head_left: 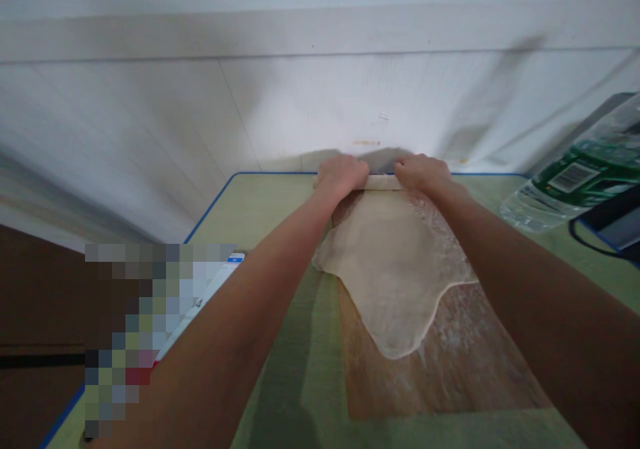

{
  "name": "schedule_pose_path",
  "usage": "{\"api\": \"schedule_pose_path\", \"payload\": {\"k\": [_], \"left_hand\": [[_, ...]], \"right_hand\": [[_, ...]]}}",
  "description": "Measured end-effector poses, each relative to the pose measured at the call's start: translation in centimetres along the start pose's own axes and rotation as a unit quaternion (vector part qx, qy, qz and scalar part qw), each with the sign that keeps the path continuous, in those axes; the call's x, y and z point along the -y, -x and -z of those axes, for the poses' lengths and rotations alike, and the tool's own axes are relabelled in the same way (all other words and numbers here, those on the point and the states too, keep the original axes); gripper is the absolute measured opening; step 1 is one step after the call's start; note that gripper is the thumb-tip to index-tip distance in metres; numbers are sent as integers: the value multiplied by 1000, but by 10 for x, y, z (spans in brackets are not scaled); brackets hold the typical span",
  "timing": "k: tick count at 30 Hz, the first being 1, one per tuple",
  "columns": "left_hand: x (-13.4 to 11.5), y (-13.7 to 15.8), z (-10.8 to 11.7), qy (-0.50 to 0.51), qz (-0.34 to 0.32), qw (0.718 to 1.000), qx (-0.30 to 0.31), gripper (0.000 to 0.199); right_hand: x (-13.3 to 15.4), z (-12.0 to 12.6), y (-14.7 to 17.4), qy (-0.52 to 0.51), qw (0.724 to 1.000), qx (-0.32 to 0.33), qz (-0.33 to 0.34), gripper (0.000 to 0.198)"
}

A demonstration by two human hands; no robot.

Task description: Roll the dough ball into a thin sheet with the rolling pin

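Observation:
A thin sheet of dough (395,256) with an uneven outline lies on a floured wooden board (390,389). Its left edge hangs a little past the board. Across the board's far end, close to the wall, runs a pale rolling pin (384,182). My left hand (343,171) is closed over the pin's left part, and my right hand (424,171) over its right part. Only a short middle length of the pin shows between them. Whether dough is wrapped around it I cannot tell.
The green table (270,202) has a blue edge and meets a white wall (310,102). To the right, a clear plastic bottle with a green label (565,172) stands near a dark object with a cable (613,226). A partly blurred white item (215,292) lies left.

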State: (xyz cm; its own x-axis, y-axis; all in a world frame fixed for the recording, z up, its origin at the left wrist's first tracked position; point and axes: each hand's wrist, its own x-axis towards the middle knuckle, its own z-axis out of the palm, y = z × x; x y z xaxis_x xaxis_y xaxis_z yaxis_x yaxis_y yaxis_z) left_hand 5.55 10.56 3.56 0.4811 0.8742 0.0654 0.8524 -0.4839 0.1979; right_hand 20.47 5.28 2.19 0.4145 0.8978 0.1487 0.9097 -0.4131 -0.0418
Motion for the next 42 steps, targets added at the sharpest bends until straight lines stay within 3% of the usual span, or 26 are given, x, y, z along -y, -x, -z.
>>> {"api": "schedule_pose_path", "payload": {"k": [6,15,23,28,35,42], "left_hand": [[3,-13,-3,-2,1,1000,-25,44],[7,-37,-8,3,-12,999,-41,43],[6,-37,-8,13,-8,999,-45,45],[1,-18,-4,13,2,999,-34,45],[-9,34,3,-9,12,1000,-25,60],[-8,89,4,-52,-57,995,-59,52]], "right_hand": [[3,3,-6,-3,1000,6,-1,45],[4,-1,-23,-14,999,-50,14,44],[2,-4,-23,-13,998,-56,28,46],[5,1,-3,3,1000,-15,0,47],[8,12,41,23,999,31,-8,51],[8,25,100,44,997,-1,63,51]]}}
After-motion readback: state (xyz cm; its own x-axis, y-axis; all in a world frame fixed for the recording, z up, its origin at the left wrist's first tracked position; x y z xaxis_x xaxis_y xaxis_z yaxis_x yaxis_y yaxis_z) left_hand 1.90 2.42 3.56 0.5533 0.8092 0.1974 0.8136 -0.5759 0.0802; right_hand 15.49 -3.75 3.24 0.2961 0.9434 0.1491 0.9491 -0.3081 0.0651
